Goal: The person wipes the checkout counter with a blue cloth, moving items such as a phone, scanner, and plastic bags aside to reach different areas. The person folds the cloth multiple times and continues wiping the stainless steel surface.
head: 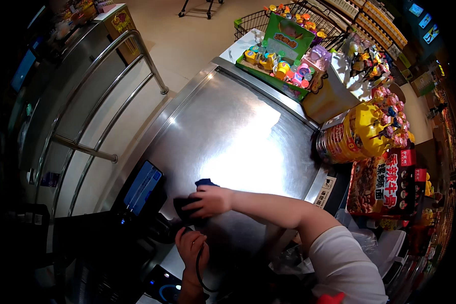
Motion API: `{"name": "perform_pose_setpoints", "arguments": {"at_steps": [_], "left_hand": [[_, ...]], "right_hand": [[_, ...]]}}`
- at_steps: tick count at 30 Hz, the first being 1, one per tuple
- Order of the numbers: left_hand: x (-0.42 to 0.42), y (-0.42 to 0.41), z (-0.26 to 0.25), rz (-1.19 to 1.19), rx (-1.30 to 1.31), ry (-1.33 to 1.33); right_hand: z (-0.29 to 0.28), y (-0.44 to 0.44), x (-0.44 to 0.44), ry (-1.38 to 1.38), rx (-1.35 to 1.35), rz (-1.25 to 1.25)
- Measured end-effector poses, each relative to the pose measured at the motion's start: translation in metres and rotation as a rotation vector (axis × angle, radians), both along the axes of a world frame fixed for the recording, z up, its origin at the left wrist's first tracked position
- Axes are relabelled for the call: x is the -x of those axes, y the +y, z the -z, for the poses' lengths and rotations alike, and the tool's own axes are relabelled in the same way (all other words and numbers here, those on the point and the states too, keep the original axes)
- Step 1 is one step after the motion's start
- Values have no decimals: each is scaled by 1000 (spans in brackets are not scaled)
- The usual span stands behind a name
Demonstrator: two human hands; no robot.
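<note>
My left hand [192, 247] grips a black corded device [181, 212], which looks like a handheld scanner. Its cable [200, 268] loops down past my wrist. My right hand [212, 201] comes across from the right and presses a dark blue cloth [205, 183] against the device's upper part. Both hands are over the near left side of a stainless steel checkout counter [197, 125]. Just left of them stands a small lit display screen [143, 188]. The device's dark shape partly merges with shadow, so its outline is hard to make out.
Curved metal railings [95, 98] run along the left. At the counter's far edge sits a green display box [275, 76] of candy toys. To the right stand a yellow lollipop tub [349, 136] and a red noodle package [383, 186]. A wire shopping cart [247, 26] is behind.
</note>
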State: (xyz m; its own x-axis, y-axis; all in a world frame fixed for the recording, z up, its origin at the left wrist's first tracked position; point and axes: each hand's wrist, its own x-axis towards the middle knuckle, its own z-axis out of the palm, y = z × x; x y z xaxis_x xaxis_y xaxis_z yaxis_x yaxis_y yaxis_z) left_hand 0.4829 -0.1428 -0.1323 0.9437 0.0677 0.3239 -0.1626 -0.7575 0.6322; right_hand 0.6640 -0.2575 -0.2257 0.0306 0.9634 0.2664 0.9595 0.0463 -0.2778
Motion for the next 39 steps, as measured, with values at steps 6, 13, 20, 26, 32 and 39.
{"name": "perform_pose_setpoints", "arguments": {"at_steps": [6,13,20,26,32,39], "left_hand": [[-39,-33,6,77,-55,77],[-54,-45,48,223,-257,275],[-48,-45,39,289,-279,319],[-31,-72,5,165,-266,212],[-4,-117,-34,412,-13,122],[4,-169,-26,276,361,202]], "right_hand": [[-11,-63,-206,-23,169,1419],[-13,-154,-137,-54,324,1602],[-17,-183,-6,97,395,1724],[-37,-158,92,241,664,1632],[-63,-171,123,716,453,1349],[-115,-198,143,962,-114,1324]]}}
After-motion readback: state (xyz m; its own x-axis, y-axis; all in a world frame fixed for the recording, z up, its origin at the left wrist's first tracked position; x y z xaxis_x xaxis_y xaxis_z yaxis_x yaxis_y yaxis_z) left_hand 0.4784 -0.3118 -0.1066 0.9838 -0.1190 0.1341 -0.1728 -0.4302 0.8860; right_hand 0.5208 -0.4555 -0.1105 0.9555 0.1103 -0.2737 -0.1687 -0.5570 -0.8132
